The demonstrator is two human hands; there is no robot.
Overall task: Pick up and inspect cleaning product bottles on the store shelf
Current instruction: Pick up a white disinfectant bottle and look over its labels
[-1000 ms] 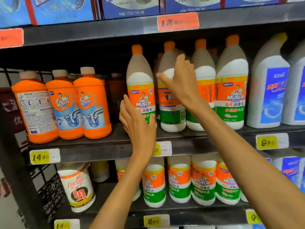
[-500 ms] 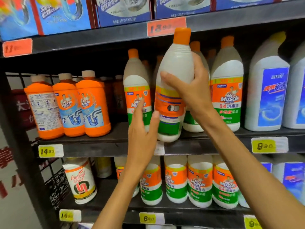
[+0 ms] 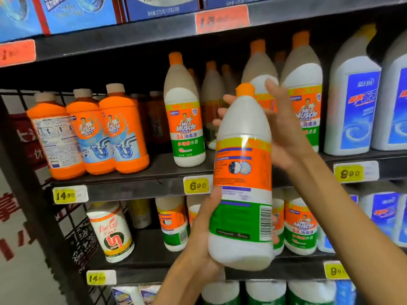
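Note:
A white bottle [image 3: 242, 179] with an orange cap and an orange-and-green label is held in front of the shelf, its back label with a barcode facing me. My right hand [image 3: 284, 130] grips its upper part from behind, fingers wrapped round the shoulder. My left hand [image 3: 202, 234] holds the lower left side and base. More bottles of the same kind [image 3: 186, 119] stand on the middle shelf [image 3: 158, 172] behind it.
Three orange drain-cleaner bottles [image 3: 123, 133] stand at the shelf's left. Tall white bottles with blue labels [image 3: 354, 102] stand at the right. Blue boxes [image 3: 79, 12] fill the top shelf. The lower shelf holds more orange-and-green bottles [image 3: 300, 225] and a white canister [image 3: 112, 232].
The bottle has come off the shelf, down and toward me. My left hand moved from beside it to under its lower side. The camera moved closer.

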